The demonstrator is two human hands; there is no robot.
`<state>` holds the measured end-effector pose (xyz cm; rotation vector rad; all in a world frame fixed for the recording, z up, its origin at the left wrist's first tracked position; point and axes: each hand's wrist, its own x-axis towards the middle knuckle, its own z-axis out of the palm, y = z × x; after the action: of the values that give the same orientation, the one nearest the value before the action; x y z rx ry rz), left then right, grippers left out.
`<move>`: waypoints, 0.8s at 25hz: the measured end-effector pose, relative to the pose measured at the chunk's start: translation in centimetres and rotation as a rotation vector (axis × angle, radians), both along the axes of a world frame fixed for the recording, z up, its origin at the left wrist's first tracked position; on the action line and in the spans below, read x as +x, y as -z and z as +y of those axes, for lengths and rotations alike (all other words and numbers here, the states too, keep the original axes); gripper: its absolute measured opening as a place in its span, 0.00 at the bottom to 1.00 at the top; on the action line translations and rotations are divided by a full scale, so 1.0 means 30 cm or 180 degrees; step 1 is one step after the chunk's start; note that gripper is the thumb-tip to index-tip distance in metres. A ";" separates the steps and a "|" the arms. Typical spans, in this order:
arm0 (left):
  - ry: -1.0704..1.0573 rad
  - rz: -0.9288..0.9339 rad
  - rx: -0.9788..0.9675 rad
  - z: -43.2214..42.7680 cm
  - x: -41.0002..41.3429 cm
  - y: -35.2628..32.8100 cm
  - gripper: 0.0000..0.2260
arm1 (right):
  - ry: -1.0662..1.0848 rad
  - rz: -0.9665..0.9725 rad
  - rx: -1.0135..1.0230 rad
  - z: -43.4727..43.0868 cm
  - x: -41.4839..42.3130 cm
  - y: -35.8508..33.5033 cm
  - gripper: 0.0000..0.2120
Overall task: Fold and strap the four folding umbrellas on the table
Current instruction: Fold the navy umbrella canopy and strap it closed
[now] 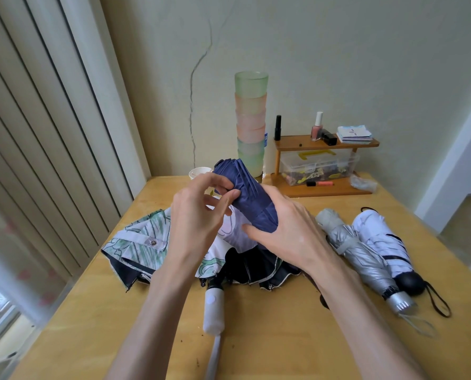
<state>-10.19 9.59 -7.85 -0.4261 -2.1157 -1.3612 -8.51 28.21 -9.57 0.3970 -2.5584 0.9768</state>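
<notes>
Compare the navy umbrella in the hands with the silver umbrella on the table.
The navy umbrella is dark blue; the silver umbrella is shiny, grey-topped. The navy umbrella is held above the table by the left hand and right hand; the silver umbrella lies on it. A grey band wraps the silver umbrella; none shows round the navy umbrella. Both are collapsed and pleated.

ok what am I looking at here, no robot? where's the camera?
There is no robot: these are a person's two bare hands, filmed by one wide-angle camera worn on the head, looking forward and down. The left hand pinches the folds of a navy umbrella, and the right hand grips its lower end. Beneath them on the wooden table lies a green-patterned umbrella, spread loose. To the right lie a silver umbrella and a white umbrella, both folded up.
</notes>
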 end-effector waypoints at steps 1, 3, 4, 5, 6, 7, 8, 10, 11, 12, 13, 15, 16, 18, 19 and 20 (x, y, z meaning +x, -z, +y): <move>-0.0017 0.0002 0.0016 -0.003 0.000 -0.002 0.06 | -0.0153 -0.0054 -0.0183 0.004 0.001 0.000 0.38; -0.0033 -0.0001 0.0024 -0.007 0.000 -0.004 0.06 | -0.0362 -0.0115 -0.0427 0.010 0.005 -0.002 0.41; -0.0044 0.0012 0.0013 -0.009 0.001 -0.003 0.07 | -0.0401 -0.0117 -0.0485 0.010 0.006 -0.004 0.41; -0.0049 0.0042 0.0000 -0.009 0.001 -0.002 0.07 | -0.0417 -0.0105 -0.0522 0.008 0.007 -0.004 0.41; -0.0034 0.0085 0.0000 -0.009 0.001 -0.002 0.07 | -0.0422 -0.0087 -0.0544 0.005 0.005 -0.002 0.41; 0.0002 0.0138 0.0009 -0.008 0.001 -0.002 0.07 | -0.0422 -0.0069 -0.0553 0.002 0.003 0.001 0.40; 0.0046 0.0194 0.0013 -0.007 0.002 -0.003 0.08 | -0.0419 -0.0052 -0.0553 0.000 -0.001 0.003 0.40; 0.0105 0.0295 -0.0023 -0.004 0.005 -0.005 0.09 | -0.0420 -0.0016 -0.0544 0.001 -0.005 0.006 0.40; 0.0118 0.0333 -0.0055 -0.003 0.006 -0.007 0.09 | -0.0418 -0.0004 -0.0535 0.002 -0.007 0.007 0.39; 0.0124 0.0348 -0.0076 -0.002 0.008 -0.007 0.10 | -0.0409 0.0003 -0.0522 0.003 -0.007 0.008 0.39; 0.0123 0.0344 -0.0079 -0.002 0.008 -0.007 0.11 | -0.0401 0.0007 -0.0510 0.004 -0.008 0.010 0.39; 0.0096 0.0308 -0.0041 -0.004 0.008 -0.003 0.11 | -0.0397 0.0025 -0.0491 0.002 -0.008 0.013 0.39; 0.0072 0.0291 -0.0018 -0.004 0.007 -0.001 0.10 | -0.0395 0.0033 -0.0477 0.001 -0.009 0.015 0.39; 0.0036 0.0271 0.0026 -0.002 0.009 0.003 0.08 | -0.0379 0.0046 -0.0456 0.000 -0.012 0.016 0.39; 0.0020 0.0256 0.0051 -0.001 0.009 0.005 0.08 | -0.0371 0.0051 -0.0451 0.001 -0.013 0.018 0.39; -0.0005 0.0234 0.0070 -0.002 0.009 0.007 0.08 | -0.0364 0.0056 -0.0450 0.003 -0.012 0.017 0.39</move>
<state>-9.93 9.54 -8.05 -0.4586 -2.0391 -1.3464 -8.89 28.30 -10.08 0.5136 -2.4551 1.1813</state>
